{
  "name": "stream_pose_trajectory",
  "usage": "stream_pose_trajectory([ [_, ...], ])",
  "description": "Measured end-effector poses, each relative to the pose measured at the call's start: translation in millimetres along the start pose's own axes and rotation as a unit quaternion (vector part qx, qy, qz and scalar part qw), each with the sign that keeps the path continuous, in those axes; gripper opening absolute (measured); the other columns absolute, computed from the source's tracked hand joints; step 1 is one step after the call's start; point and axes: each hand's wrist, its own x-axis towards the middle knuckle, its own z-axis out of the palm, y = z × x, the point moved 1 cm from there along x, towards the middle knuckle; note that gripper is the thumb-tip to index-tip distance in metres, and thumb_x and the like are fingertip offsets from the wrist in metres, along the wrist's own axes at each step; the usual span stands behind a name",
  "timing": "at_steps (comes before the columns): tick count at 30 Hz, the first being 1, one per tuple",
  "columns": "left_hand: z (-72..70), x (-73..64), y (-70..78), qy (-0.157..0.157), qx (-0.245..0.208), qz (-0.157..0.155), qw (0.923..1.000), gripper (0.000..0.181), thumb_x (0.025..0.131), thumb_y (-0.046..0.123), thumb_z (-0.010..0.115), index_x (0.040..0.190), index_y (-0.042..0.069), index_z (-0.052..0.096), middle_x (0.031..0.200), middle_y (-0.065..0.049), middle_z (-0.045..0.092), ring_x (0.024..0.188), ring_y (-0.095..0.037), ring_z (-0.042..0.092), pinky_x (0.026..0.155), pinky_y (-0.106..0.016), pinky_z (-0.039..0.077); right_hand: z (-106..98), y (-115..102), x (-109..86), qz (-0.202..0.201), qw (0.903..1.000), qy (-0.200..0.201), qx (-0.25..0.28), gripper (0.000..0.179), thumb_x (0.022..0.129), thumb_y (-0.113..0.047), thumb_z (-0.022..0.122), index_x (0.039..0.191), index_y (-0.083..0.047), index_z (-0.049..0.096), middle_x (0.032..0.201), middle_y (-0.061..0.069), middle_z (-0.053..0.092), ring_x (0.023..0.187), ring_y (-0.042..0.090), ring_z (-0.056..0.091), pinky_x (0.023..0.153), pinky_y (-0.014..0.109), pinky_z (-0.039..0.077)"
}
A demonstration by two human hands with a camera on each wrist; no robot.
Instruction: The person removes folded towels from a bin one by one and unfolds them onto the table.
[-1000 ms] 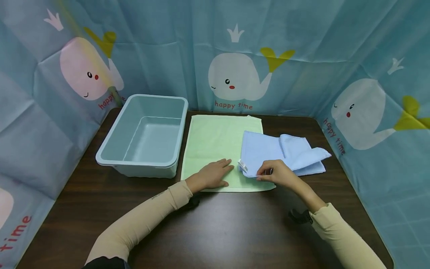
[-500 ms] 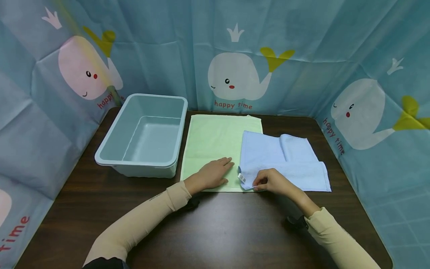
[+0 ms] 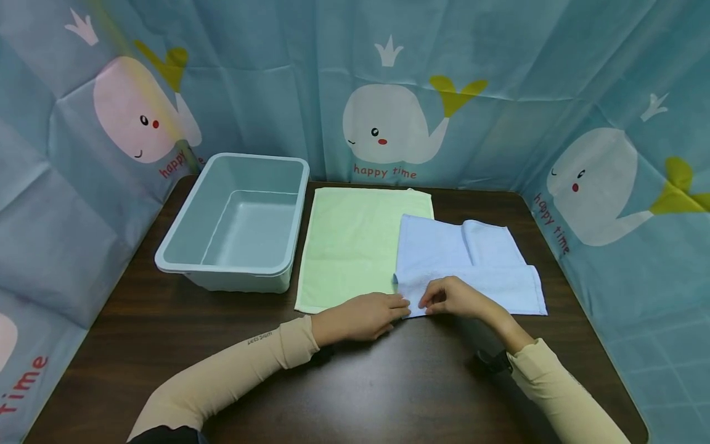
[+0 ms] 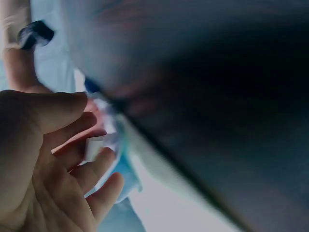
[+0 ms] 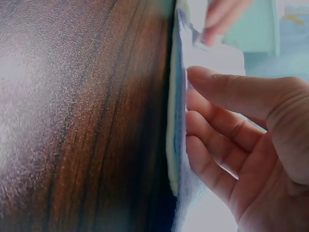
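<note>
A light blue towel (image 3: 432,240) lies partly over a pale green towel (image 3: 355,240), its near part folded back over itself. At its near edge the fingers of my right hand (image 3: 457,299) are curled, thumb and fingertips at the edge. The right wrist view shows the right hand (image 5: 241,130) with its fingertips against the towel's side, the green layer beneath. My left hand (image 3: 363,316) reaches to the near left corner of the blue towel, fingers extended. In the left wrist view the left hand (image 4: 53,159) has its fingers loosely bent beside a small white tag (image 4: 94,147).
A grey-blue plastic basin (image 3: 249,228) stands on the dark wooden table (image 3: 355,394), left of the towels. A blue curtain (image 3: 310,80) with whale prints surrounds the table's back and sides.
The right hand has brought the blue towel's edge toward the near side and the towel lies flatter. The left hand has moved from the green towel to the blue towel's near left corner.
</note>
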Motion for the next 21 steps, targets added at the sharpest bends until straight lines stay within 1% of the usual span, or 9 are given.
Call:
stream_pose_trajectory([
  [2, 6.9, -0.1, 1.0, -0.026, 0.004, -0.006, 0.9996, 0.049, 0.101, 0.026, 0.055, 0.148, 0.014, 0.046, 0.154, 0.001, 0.047, 0.145, -0.016, 0.043, 0.115, -0.03, 0.04, -1, 0, -0.1, 0.002, 1.0, -0.002, -0.005, 0.008, 0.086, -0.015, 0.076, 0.093, -0.017, 0.078, 0.088, -0.003, 0.071, 0.076, 0.0, 0.058, 0.07, 0.02, 0.051],
  [4, 11.9, -0.3, 1.5, -0.044, 0.005, -0.013, 0.9989, 0.051, 0.103, 0.026, 0.051, 0.152, 0.016, 0.041, 0.158, 0.003, 0.041, 0.147, -0.015, 0.039, 0.115, -0.031, 0.04, -3, 0, -0.2, 0.006, 1.0, -0.003, -0.006, 0.008, 0.087, -0.016, 0.076, 0.094, -0.017, 0.078, 0.089, -0.004, 0.073, 0.076, 0.0, 0.059, 0.07, 0.02, 0.052],
  [7, 14.5, -0.6, 1.4, -0.06, 0.006, -0.022, 0.9979, 0.052, 0.105, 0.026, 0.046, 0.155, 0.018, 0.035, 0.161, 0.005, 0.035, 0.149, -0.014, 0.035, 0.116, -0.032, 0.04, -8, -1, -0.5, 0.018, 0.9998, -0.002, 0.002, 0.01, 0.088, -0.017, 0.075, 0.097, -0.016, 0.078, 0.092, -0.002, 0.075, 0.078, 0.001, 0.06, 0.072, 0.02, 0.053],
  [10, 14.4, -1.6, 1.0, -0.067, 0.009, -0.027, 0.9973, 0.053, 0.105, 0.027, 0.046, 0.156, 0.02, 0.033, 0.162, 0.007, 0.033, 0.15, -0.012, 0.032, 0.116, -0.031, 0.039, -17, 1, -1.1, 0.031, 0.9993, 0.004, 0.021, 0.014, 0.089, -0.017, 0.074, 0.102, -0.014, 0.078, 0.098, 0.001, 0.077, 0.083, 0.002, 0.064, 0.076, 0.02, 0.054],
  [12, 13.1, -2.1, 0.8, -0.075, 0.005, -0.029, 0.9967, 0.054, 0.105, 0.027, 0.046, 0.156, 0.02, 0.032, 0.163, 0.007, 0.031, 0.151, -0.013, 0.031, 0.117, -0.031, 0.038, -27, 4, -1.8, 0.04, 0.9986, 0.018, 0.03, 0.018, 0.089, -0.018, 0.073, 0.106, -0.013, 0.077, 0.102, 0.002, 0.077, 0.087, 0.002, 0.066, 0.079, 0.019, 0.054],
  [13, 12.8, -2.2, 0.8, -0.079, 0.003, -0.029, 0.9965, 0.054, 0.105, 0.027, 0.047, 0.156, 0.02, 0.031, 0.163, 0.007, 0.03, 0.151, -0.013, 0.03, 0.118, -0.031, 0.037, -33, 6, -2.2, 0.046, 0.9979, 0.029, 0.034, 0.02, 0.09, -0.019, 0.073, 0.108, -0.012, 0.077, 0.105, 0.004, 0.077, 0.089, 0.002, 0.067, 0.08, 0.019, 0.054],
  [16, 12.3, -2.6, 0.8, -0.079, -0.004, -0.028, 0.9965, 0.055, 0.105, 0.026, 0.047, 0.157, 0.02, 0.031, 0.163, 0.006, 0.03, 0.151, -0.014, 0.03, 0.118, -0.031, 0.037, -54, 17, -3.8, 0.074, 0.9934, 0.082, 0.029, 0.024, 0.091, -0.024, 0.072, 0.112, -0.013, 0.076, 0.11, 0.005, 0.077, 0.093, 0.003, 0.067, 0.079, 0.018, 0.054],
  [19, 13.3, -2.7, 0.9, -0.078, -0.004, -0.026, 0.9966, 0.056, 0.104, 0.026, 0.048, 0.157, 0.019, 0.03, 0.164, 0.006, 0.03, 0.152, -0.014, 0.029, 0.118, -0.032, 0.037, -79, 31, -6.5, 0.099, 0.9835, 0.151, -0.003, 0.027, 0.094, -0.024, 0.068, 0.117, -0.01, 0.074, 0.115, 0.009, 0.075, 0.101, 0.014, 0.069, 0.084, 0.03, 0.057],
  [21, 14.2, -2.7, 0.9, -0.075, -0.003, -0.023, 0.9969, 0.056, 0.104, 0.027, 0.048, 0.157, 0.019, 0.03, 0.164, 0.005, 0.03, 0.152, -0.014, 0.029, 0.118, -0.032, 0.037, -95, 46, -9.4, 0.123, 0.9725, 0.195, -0.032, 0.028, 0.096, -0.02, 0.066, 0.121, -0.009, 0.071, 0.12, 0.013, 0.072, 0.11, 0.025, 0.068, 0.09, 0.041, 0.057],
])
